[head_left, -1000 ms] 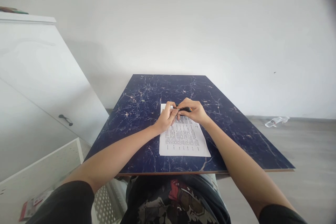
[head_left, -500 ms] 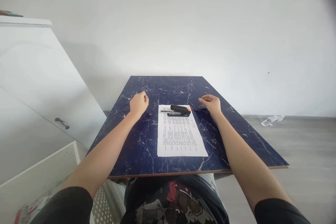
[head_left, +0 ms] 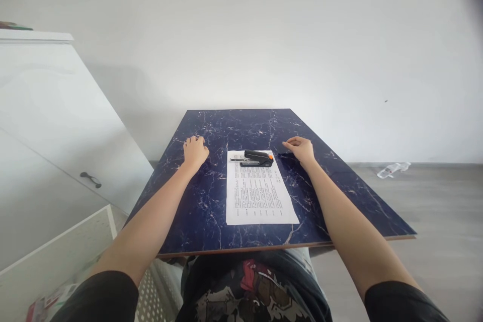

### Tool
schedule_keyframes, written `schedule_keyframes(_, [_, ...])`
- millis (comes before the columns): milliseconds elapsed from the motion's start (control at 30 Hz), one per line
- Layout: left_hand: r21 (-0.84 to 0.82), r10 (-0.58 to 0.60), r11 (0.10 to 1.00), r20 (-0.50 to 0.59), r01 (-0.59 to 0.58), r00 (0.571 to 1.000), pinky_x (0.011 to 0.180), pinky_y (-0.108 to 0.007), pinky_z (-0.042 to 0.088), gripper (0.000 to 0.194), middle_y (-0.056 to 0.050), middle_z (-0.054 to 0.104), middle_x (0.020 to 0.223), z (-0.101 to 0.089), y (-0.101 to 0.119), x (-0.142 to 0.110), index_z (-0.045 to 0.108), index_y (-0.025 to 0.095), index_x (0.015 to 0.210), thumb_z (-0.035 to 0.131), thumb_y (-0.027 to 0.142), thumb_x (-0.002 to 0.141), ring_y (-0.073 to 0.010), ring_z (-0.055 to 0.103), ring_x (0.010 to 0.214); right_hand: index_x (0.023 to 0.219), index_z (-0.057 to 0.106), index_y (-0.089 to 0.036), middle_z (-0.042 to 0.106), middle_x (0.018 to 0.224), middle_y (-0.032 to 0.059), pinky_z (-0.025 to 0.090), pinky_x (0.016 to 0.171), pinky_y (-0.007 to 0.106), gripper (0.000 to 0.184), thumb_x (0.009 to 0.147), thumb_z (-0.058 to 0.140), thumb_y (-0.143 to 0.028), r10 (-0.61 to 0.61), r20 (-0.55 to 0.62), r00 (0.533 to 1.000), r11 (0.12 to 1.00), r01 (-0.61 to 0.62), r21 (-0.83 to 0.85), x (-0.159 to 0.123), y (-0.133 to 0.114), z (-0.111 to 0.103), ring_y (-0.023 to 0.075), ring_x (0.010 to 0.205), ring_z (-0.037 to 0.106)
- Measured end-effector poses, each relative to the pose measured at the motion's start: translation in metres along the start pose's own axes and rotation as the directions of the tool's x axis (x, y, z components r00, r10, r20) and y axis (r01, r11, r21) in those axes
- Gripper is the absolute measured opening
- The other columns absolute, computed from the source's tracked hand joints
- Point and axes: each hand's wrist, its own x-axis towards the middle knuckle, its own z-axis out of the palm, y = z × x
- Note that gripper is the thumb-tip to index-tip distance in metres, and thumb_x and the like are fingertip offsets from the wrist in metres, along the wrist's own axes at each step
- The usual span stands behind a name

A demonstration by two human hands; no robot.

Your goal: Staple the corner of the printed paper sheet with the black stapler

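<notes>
A black stapler (head_left: 257, 158) with an orange button lies across the top of a printed sheet of paper (head_left: 256, 196). Its upper arm is raised, and the metal staple channel shows, sticking out to the left. On the tabletop left of the paper rests my left hand (head_left: 195, 153), fingers loosely curved and apart, holding nothing that I can see. Right of the stapler, my right hand (head_left: 300, 150) is just over the table, thumb and fingertips pinched together. Whatever is between them is too small to make out. Neither hand touches the stapler or paper.
The dark blue marbled table (head_left: 241, 236) reaches back to a white wall. To the left stand a white cabinet (head_left: 45, 105) and a white open bin (head_left: 86, 236). A crumpled clear plastic piece (head_left: 393, 170) lies on the floor to the right.
My left hand has gone from a loose fist to spread fingers and shifted slightly left and down. My right hand has moved slightly left, still pinched. The stapler and paper stay put.
</notes>
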Motion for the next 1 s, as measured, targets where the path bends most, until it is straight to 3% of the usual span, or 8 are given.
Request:
schedule_keyframes(400, [-0.009, -0.058, 0.998, 0.006, 0.058, 0.998, 0.103, -0.055, 0.045, 0.032, -0.021, 0.061, 0.126, -0.003, -0.002, -0.002, 0.068, 0.015, 0.116, 0.055, 0.017, 0.087, -0.0403, 0.052, 0.126, 0.080, 0.073, -0.020, 0.078, 0.079, 0.0076, 0.051, 0.064, 0.035, 0.039, 0.063, 0.083, -0.053, -0.001, 0.024, 1.000, 1.000, 0.001, -0.016, -0.003, -0.006, 0.000, 0.0235, 0.068, 0.067])
schedule_keyframes(500, [-0.222, 0.030, 0.974, -0.037, -0.037, 0.999, 0.104, -0.049, 0.047, 0.025, -0.017, 0.067, 0.118, -0.009, 0.010, -0.003, 0.070, 0.018, 0.108, 0.055, 0.015, 0.088, -0.0327, 0.060, 0.118, 0.082, 0.072, -0.020, 0.076, 0.077, 0.0077, 0.054, 0.067, 0.037, 0.036, 0.067, 0.082, -0.051, -0.049, 0.002, 0.999, 0.999, 0.049, -0.014, -0.009, -0.021, -0.001, 0.0250, 0.072, 0.069])
schedule_keyframes(567, [-0.493, 0.088, 0.865, -0.029, -0.091, 0.996, 0.095, -0.042, 0.053, 0.018, -0.012, 0.072, 0.103, -0.014, 0.024, -0.005, 0.071, 0.019, 0.101, 0.055, 0.020, 0.093, -0.0248, 0.068, 0.098, 0.086, 0.073, -0.020, 0.076, 0.080, 0.0082, 0.057, 0.071, 0.038, 0.033, 0.073, 0.079, -0.050, -0.154, -0.019, 0.988, 0.988, 0.154, 0.003, -0.020, -0.040, 0.001, 0.0251, 0.076, 0.070])
schedule_keyframes(667, [-0.866, 0.279, 0.493, 0.073, -0.078, 0.957, 0.074, -0.035, 0.059, 0.025, -0.010, 0.075, 0.090, -0.027, 0.049, -0.013, 0.072, 0.017, 0.103, 0.059, 0.038, 0.097, -0.0181, 0.070, 0.074, 0.095, 0.076, -0.024, 0.076, 0.089, 0.0070, 0.059, 0.077, 0.041, 0.029, 0.083, 0.075, -0.050, -0.395, 0.014, 0.918, 0.918, 0.394, 0.050, -0.046, -0.080, 0.013, 0.0239, 0.080, 0.070])
schedule_keyframes(767, [-0.974, 0.473, 0.222, 0.141, 0.038, 0.870, 0.075, -0.036, 0.062, 0.041, -0.014, 0.077, 0.100, -0.041, 0.068, -0.023, 0.073, 0.016, 0.114, 0.066, 0.051, 0.094, -0.0202, 0.075, 0.081, 0.091, 0.078, -0.029, 0.077, 0.093, 0.0043, 0.060, 0.084, 0.044, 0.017, 0.088, 0.074, -0.045, -0.611, 0.152, 0.777, 0.791, 0.604, 0.097, -0.073, -0.115, 0.033, 0.0246, 0.088, 0.070])
schedule_keyframes(867, [-0.978, 0.537, 0.189, 0.177, 0.087, 0.825, 0.082, -0.040, 0.063, 0.042, -0.013, 0.079, 0.093, -0.050, 0.075, -0.030, 0.076, 0.015, 0.108, 0.077, 0.050, 0.085, -0.0229, 0.076, 0.084, 0.087, 0.079, -0.031, 0.078, 0.093, 0.0020, 0.059, 0.089, 0.047, 0.012, 0.093, 0.070, -0.037, -0.717, 0.222, 0.661, 0.696, 0.699, 0.167, -0.087, -0.130, 0.049, 0.0249, 0.092, 0.070])
schedule_keyframes(933, [-0.970, 0.541, 0.229, 0.197, 0.082, 0.817, 0.084, -0.042, 0.063, 0.039, -0.012, 0.078, 0.088, -0.051, 0.075, -0.031, 0.077, 0.014, 0.101, 0.082, 0.047, 0.080, -0.0237, 0.077, 0.084, 0.084, 0.079, -0.031, 0.078, 0.093, 0.0012, 0.059, 0.090, 0.048, 0.016, 0.094, 0.067, -0.033, -0.735, 0.218, 0.642, 0.677, 0.711, 0.189, -0.090, -0.130, 0.055, 0.0247, 0.092, 0.071])
schedule_keyframes(1000, [-0.964, 0.541, 0.255, 0.201, 0.069, 0.817, 0.086, -0.042, 0.063, 0.039, -0.012, 0.078, 0.090, -0.048, 0.074, -0.032, 0.076, 0.014, 0.098, 0.086, 0.043, 0.075, -0.0239, 0.077, 0.086, 0.083, 0.079, -0.032, 0.078, 0.094, 0.0013, 0.060, 0.090, 0.048, 0.018, 0.094, 0.066, -0.031, -0.722, 0.214, 0.658, 0.691, 0.697, 0.191, -0.090, -0.127, 0.058, 0.0248, 0.093, 0.071])
